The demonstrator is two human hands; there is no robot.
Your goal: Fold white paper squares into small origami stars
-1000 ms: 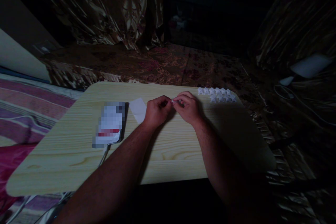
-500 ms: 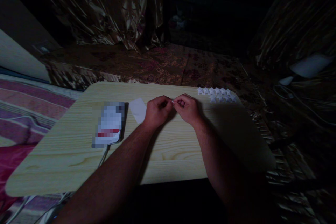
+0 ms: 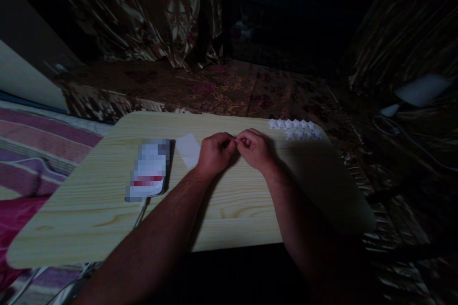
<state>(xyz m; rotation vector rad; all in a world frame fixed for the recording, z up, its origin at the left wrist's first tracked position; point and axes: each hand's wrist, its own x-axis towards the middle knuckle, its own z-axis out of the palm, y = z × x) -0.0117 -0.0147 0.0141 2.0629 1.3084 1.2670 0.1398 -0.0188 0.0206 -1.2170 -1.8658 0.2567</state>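
My left hand (image 3: 217, 151) and my right hand (image 3: 255, 147) meet above the middle of the table, fingertips pinched close together. Between them shows a tiny white folded paper (image 3: 236, 140), mostly hidden by the fingers, so its shape cannot be made out. Just left of my left hand lies a flat white sheet of paper (image 3: 188, 148), partly covered by that hand. Beyond my right hand, near the far right corner, small white folded paper stars (image 3: 296, 124) sit in two rows.
On the left of the light wooden table (image 3: 229, 209) lies a phone (image 3: 152, 167), pixelated, with a white cable (image 3: 140, 212) running off the near side. A striped bedspread (image 3: 39, 143) borders the left. Patterned curtains (image 3: 161, 9) hang behind.
Both hands stay in nearly the same place, still pinching the tiny paper. The fingertips have shifted very slightly; nothing else has visibly moved.
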